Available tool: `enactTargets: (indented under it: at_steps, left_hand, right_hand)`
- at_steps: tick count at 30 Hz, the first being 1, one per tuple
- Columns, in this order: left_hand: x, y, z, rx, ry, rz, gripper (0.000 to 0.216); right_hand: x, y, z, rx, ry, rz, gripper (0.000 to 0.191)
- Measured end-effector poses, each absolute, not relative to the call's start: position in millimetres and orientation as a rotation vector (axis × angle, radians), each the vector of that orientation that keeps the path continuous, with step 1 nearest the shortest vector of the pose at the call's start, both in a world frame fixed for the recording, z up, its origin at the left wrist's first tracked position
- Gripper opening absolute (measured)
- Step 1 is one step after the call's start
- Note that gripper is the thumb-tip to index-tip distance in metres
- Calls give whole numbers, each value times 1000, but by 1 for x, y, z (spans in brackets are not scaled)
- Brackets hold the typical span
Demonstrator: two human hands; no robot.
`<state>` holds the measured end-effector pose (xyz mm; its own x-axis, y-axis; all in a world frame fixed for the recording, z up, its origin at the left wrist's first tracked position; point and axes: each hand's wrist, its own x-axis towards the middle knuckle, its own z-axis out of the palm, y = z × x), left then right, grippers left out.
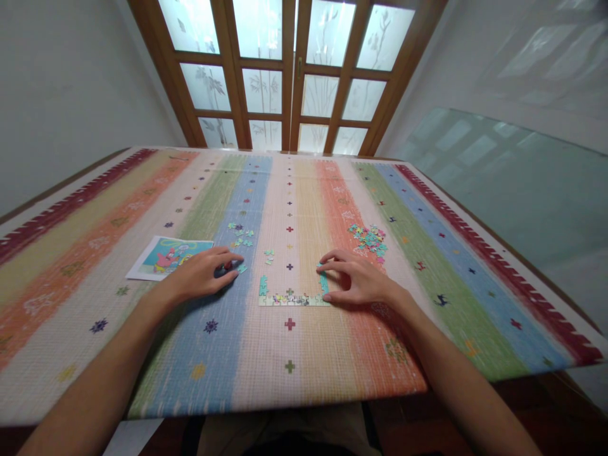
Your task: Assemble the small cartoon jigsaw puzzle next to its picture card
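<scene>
A partly joined jigsaw puzzle (289, 300) lies flat in a U shape, with a pale printed bottom row and short teal sides. At its right side is my right hand (354, 277), thumb and forefinger spread apart along the teal edge pieces (323, 282), partly covering them. My left hand (204, 271) rests on the blue stripe, with thumb and forefinger curled around a small teal puzzle piece (242, 268). Beyond that hand several loose pieces (243, 237) are scattered. Between the hands, a small group of loose pieces (269, 256) sits above the left side of the puzzle.
A heap of mixed puzzle pieces (369, 239) lies beyond my right hand. The cartoon reference picture (159, 258) is partly behind my left hand. A striped cloth (285, 354) covers the table, whose front edge is close to me. Wooden glazed doors (289, 76) stand behind.
</scene>
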<state>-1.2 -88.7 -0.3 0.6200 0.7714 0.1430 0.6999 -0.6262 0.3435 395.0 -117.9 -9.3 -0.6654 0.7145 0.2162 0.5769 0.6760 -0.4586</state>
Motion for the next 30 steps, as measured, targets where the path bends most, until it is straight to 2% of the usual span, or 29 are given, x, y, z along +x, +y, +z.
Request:
enactTargets:
  at_steps: [5, 13, 22, 26, 30]
  left_hand:
    - [5, -90, -3, 2590, 1174, 404, 34]
    - [12, -90, -7, 2546, 1081, 486, 25]
    - [11, -87, -13, 2517, 1262, 528, 23]
    - [15, -88, -16, 2489, 1241, 550, 19]
    - [24, -89, -20, 2457, 1254, 630, 23]
  right_hand:
    - [395, -118, -10, -1006, -2504, 489, 41]
    - [394, -118, -10, -1002, -2510, 466, 41]
    - [395, -117, -7, -1034, -2542, 483, 48]
    - [395, -117, -8, -1035, -2537, 486, 46]
    - [395, -116, -10, -1031, -2526, 482, 45]
